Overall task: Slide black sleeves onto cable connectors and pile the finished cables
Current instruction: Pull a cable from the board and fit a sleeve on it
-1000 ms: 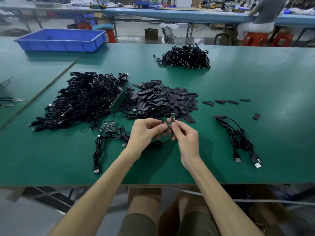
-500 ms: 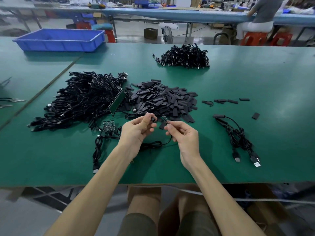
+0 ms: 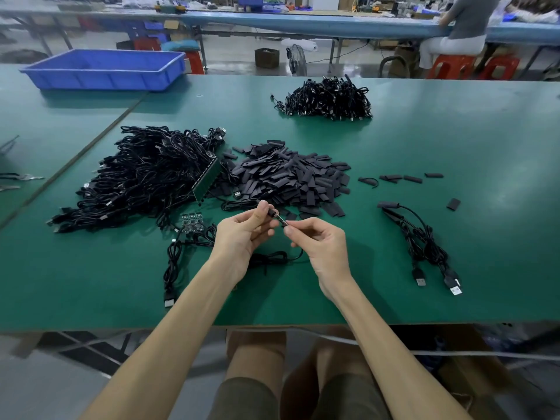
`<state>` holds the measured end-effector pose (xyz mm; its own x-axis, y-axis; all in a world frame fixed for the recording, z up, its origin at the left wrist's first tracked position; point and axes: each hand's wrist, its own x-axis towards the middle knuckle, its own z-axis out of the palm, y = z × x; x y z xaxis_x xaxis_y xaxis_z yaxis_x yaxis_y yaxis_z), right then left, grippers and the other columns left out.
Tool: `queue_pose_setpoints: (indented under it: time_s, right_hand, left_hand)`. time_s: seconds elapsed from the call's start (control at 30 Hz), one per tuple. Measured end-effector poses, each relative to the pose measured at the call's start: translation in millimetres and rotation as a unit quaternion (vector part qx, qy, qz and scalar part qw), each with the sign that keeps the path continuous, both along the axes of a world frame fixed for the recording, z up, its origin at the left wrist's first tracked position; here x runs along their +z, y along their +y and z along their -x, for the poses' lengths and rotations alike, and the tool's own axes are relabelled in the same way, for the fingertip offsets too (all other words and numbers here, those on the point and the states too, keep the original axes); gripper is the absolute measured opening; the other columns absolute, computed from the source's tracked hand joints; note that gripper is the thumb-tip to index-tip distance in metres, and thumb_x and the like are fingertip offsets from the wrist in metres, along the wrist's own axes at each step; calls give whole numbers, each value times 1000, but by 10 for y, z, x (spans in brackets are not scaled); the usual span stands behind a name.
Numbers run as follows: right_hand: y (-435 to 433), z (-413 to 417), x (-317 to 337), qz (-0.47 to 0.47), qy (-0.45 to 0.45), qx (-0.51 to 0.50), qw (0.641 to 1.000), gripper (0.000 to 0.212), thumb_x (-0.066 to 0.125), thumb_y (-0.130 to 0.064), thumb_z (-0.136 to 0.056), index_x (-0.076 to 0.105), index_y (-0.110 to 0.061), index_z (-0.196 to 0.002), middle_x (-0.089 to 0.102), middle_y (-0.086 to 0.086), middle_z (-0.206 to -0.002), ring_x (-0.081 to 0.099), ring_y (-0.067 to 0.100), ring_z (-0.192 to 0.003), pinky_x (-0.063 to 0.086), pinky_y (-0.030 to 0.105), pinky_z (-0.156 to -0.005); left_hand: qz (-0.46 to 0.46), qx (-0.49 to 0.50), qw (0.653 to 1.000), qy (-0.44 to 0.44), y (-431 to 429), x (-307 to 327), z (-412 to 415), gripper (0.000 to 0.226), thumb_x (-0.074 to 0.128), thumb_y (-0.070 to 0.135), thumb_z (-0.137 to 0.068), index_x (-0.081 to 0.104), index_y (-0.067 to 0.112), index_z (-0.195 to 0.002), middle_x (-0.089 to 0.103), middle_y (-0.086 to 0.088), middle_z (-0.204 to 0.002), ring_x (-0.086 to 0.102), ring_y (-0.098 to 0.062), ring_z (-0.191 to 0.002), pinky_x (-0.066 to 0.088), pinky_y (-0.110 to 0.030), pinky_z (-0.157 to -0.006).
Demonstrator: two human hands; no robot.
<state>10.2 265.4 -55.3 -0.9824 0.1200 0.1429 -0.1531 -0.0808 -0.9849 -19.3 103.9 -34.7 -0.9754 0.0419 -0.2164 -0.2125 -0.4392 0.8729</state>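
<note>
"Head view: what have the two hands got?"

"The left hand (image 3: 242, 237) pinches a short black sleeve (image 3: 270, 213) between its curled thumb and fingers. The right hand (image 3: 321, 242), fingers curled too, pinches the small connector board (image 3: 282, 221) at the end of a thin black cable (image 3: 272, 256), which loops on the green table (image 3: 454, 147) beneath."

"Is the sleeve on?"

"Its mouth meets the board's tip. How far on, I cannot tell."

"And around them?"

"A heap of loose black sleeves (image 3: 288, 180) lies just beyond the hands, with a tangled pile of black cables (image 3: 142, 180) to its left. A few sleeved cables (image 3: 424, 244) lie to the right. There is another cable pile (image 3: 327, 100) far back and a blue plastic tray (image 3: 103, 69) at far left."
</note>
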Motion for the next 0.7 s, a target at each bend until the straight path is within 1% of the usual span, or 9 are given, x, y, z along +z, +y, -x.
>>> queue_pose_setpoints:
  time_s: [0.1,0.2,0.27,0.37,0.47,0.6,0.7]
  right_hand:
    - [1,-2,-6,-32,-7,-8,999,10,83,-11,-86,82,-21,-87,78,5,-82,66,13,-71,59,33,-75]
    - [-8,-13,4,-60,-13,-13,998,8,82,-10,-87,81,-18,-88,76,5,-79,65,11,-69,58,36,-76]
    - [-12,-23,12,-81,-10,-23,996,6,82,-10,-88,81,-16,-89,75,2,-76,64,9,-68,57,33,-74]
    - [-39,-46,24,-126,13,-40,991,4,81,-8,-88,79,-11,-90,75,-5,-79,66,5,-71,54,21,-72]
    - [-72,-66,45,-177,48,-56,981,3,80,-6,-89,78,-9,-89,73,-1,-85,64,3,-73,49,14,-71]
    - [-92,-81,56,-198,69,-66,976,4,79,-5,-89,79,-9,-89,72,1,-86,65,11,-76,50,17,-71]
    - [-92,-86,60,-199,72,-65,975,4,80,-5,-89,79,-9,-90,72,1,-86,66,12,-77,51,18,-72]
  left_hand:
    - [15,11,1000,3,7,-13,-7,35,80,31,-81,78,0,-97,75,-14,-89,72,-19,-77,59,-25,-73]
    - [13,19,1000,-2,14,-18,-8,35,81,31,-81,78,0,-97,76,-14,-90,71,-19,-75,59,-26,-75]
    - [19,19,1000,-1,17,-27,-10,35,81,30,-82,78,-1,-97,76,-14,-91,70,-19,-75,59,-27,-77]
    - [37,21,999,12,18,-41,-11,32,79,28,-84,78,-1,-95,75,-13,-89,70,-20,-77,59,-27,-78]
    - [59,32,997,27,27,-64,-20,36,80,28,-83,75,-4,-99,73,-8,-80,70,-19,-77,59,-26,-77]
    - [64,30,997,34,23,-84,-22,37,79,27,-83,73,-5,-100,61,-6,-65,69,-20,-75,60,-31,-80]
    - [58,23,997,34,19,-92,-20,36,77,22,-88,70,-8,-106,67,-2,-65,71,-20,-75,61,-31,-82]
